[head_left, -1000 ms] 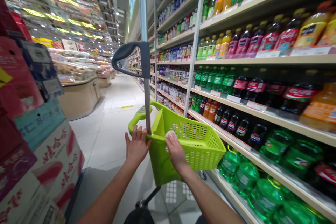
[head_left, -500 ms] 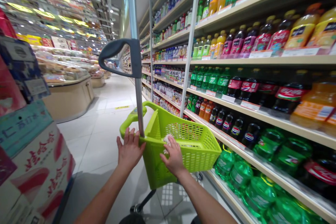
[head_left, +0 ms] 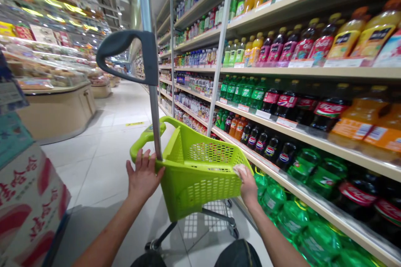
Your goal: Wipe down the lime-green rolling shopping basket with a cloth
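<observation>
A lime-green plastic shopping basket [head_left: 200, 183] on a wheeled frame stands in a shop aisle in front of me. My left hand [head_left: 142, 177] rests against the basket's near-left corner, fingers stretched up beside the metal pole [head_left: 154, 108] of its grey pull handle [head_left: 125, 48]. My right hand [head_left: 247, 183] is closed on a pale cloth [head_left: 240, 170] and presses it on the basket's right rim corner.
Long shelves [head_left: 300, 133] of soft-drink bottles run along the right, green bottles at the lowest level. Stacked cartons [head_left: 25, 200] stand at my left. A curved counter [head_left: 56, 108] sits further back on the left. Tiled floor [head_left: 103, 150] stretches ahead down the aisle.
My right hand with the cloth slid from the basket's near rim by the pole over to its right corner. My view shifted right; the left hand stayed at the corner.
</observation>
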A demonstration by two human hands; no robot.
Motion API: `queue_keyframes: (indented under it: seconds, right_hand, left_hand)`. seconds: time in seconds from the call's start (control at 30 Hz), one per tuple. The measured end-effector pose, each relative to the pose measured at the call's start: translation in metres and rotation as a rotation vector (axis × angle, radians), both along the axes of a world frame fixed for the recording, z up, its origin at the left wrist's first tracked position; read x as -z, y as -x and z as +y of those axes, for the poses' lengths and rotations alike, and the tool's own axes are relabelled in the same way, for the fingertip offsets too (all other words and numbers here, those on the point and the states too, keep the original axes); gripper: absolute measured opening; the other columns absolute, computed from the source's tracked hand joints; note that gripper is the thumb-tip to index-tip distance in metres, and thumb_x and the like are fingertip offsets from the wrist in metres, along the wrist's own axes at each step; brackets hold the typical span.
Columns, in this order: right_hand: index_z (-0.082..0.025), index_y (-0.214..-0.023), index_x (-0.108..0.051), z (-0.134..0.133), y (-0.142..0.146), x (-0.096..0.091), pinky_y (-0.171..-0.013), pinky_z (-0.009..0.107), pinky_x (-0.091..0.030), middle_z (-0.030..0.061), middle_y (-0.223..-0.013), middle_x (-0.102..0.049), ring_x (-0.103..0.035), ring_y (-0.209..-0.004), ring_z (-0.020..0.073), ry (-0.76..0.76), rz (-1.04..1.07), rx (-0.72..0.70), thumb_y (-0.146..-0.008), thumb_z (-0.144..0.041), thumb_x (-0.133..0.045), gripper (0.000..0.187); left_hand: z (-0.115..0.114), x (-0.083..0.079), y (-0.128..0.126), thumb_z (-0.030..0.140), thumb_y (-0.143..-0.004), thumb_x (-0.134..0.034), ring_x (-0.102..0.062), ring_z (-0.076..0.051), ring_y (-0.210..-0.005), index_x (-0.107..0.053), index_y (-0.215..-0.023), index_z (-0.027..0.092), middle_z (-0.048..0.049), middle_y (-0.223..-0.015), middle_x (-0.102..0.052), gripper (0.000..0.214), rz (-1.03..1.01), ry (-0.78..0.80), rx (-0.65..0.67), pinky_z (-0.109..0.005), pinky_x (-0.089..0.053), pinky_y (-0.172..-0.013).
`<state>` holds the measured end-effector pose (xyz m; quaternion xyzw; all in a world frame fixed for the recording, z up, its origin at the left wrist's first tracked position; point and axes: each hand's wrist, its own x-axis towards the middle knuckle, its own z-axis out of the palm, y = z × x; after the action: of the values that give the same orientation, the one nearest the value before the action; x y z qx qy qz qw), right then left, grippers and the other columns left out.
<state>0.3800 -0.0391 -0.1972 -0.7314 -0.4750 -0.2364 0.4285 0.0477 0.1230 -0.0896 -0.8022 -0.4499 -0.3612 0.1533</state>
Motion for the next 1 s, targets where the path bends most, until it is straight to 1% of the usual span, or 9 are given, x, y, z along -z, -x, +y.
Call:
queue_keyframes:
  seconds: [0.1,0.17,0.23,0.37,0.43,0.6,0.8,0.87,1.0]
  right_hand:
    - [-0.02,-0.109,-0.06,0.017,0.028,0.003,-0.099,0.039,-0.036,0.0068,-0.129,-0.047,-0.04,-0.121,0.0183,0.062,-0.085,-0.16,-0.073,-0.005,-0.037,0.045]
    - [-0.021,-0.111,-0.058,0.02,0.029,0.003,-0.101,0.039,-0.034,0.0066,-0.13,-0.045,-0.036,-0.124,0.0176,0.094,-0.13,-0.231,-0.074,-0.004,-0.038,0.046]
    - [-0.021,-0.11,-0.059,0.008,0.009,0.002,-0.101,0.041,-0.033,0.0074,-0.128,-0.047,-0.038,-0.122,0.0192,0.101,-0.093,-0.164,-0.074,-0.007,-0.04,0.043]
    - [-0.016,-0.105,-0.062,-0.021,-0.035,0.004,-0.098,0.046,-0.034,0.0114,-0.125,-0.05,-0.041,-0.12,0.0249,0.081,0.053,0.09,-0.073,-0.011,-0.041,0.039]
    - [-0.015,-0.107,-0.061,-0.017,-0.028,0.005,-0.098,0.044,-0.036,0.0109,-0.126,-0.049,-0.04,-0.121,0.0237,0.074,0.062,0.093,-0.07,-0.008,-0.038,0.043]
    - [-0.017,-0.114,-0.056,0.012,0.025,0.005,-0.102,0.04,-0.033,0.0072,-0.132,-0.043,-0.035,-0.125,0.018,0.101,-0.041,-0.22,-0.067,-0.001,-0.035,0.055]
    - [-0.015,-0.11,-0.059,0.013,0.016,0.004,-0.099,0.048,-0.035,0.0102,-0.127,-0.048,-0.04,-0.121,0.023,-0.008,0.054,-0.041,-0.064,-0.001,-0.032,0.055]
    - [-0.013,-0.11,-0.059,0.029,0.044,-0.001,-0.099,0.045,-0.036,0.0106,-0.128,-0.047,-0.04,-0.121,0.0216,-0.023,0.051,-0.122,-0.063,0.001,-0.029,0.057]
    - [-0.017,-0.12,-0.052,0.069,0.134,-0.022,-0.105,0.039,-0.029,0.0054,-0.136,-0.037,-0.029,-0.128,0.0162,-0.026,0.037,-0.391,-0.063,0.006,-0.029,0.065]
  left_hand:
    - [0.0,-0.001,0.0,0.038,-0.08,-0.036,-0.012,-0.028,-0.132,-0.042,-0.12,0.014,-0.017,-0.132,-0.038,0.048,0.014,0.011,-0.003,-0.057,-0.002,-0.102]
    - [0.0,-0.002,0.001,0.039,-0.08,-0.035,-0.013,-0.028,-0.132,-0.042,-0.12,0.014,-0.0166,-0.133,-0.038,0.047,0.03,0.012,-0.013,-0.057,-0.001,-0.102]
    - [0.0,-0.002,0.003,0.039,-0.08,-0.035,-0.013,-0.028,-0.131,-0.042,-0.119,0.014,-0.0166,-0.133,-0.038,0.047,0.048,0.009,-0.027,-0.058,0.0,-0.102]
    - [0.0,-0.004,0.003,0.039,-0.081,-0.034,-0.014,-0.028,-0.131,-0.043,-0.119,0.013,-0.0169,-0.132,-0.039,0.046,0.068,-0.005,-0.043,-0.058,-0.001,-0.102]
    - [0.0,-0.005,0.002,0.038,-0.081,-0.033,-0.015,-0.029,-0.131,-0.044,-0.118,0.013,-0.0171,-0.132,-0.039,0.046,0.068,-0.007,-0.045,-0.058,-0.002,-0.101]
    - [0.001,-0.007,0.002,0.038,-0.081,-0.035,-0.017,-0.03,-0.13,-0.045,-0.118,0.012,-0.0175,-0.131,-0.04,0.046,0.069,0.001,-0.04,-0.061,-0.005,-0.1]
    - [-0.002,-0.002,0.002,0.037,-0.081,-0.037,-0.018,-0.03,-0.13,-0.044,-0.12,0.013,-0.0167,-0.132,-0.039,0.046,0.04,-0.015,-0.041,-0.061,-0.007,-0.1]
    - [-0.003,-0.001,0.001,0.035,-0.081,-0.038,-0.017,-0.031,-0.131,-0.044,-0.12,0.012,-0.017,-0.133,-0.039,0.045,0.023,-0.012,-0.039,-0.061,-0.009,-0.1]
    - [-0.005,0.001,0.001,0.032,-0.081,-0.039,-0.017,-0.031,-0.131,-0.044,-0.12,0.013,-0.0162,-0.134,-0.039,0.043,-0.009,-0.007,-0.029,-0.06,-0.01,-0.101]
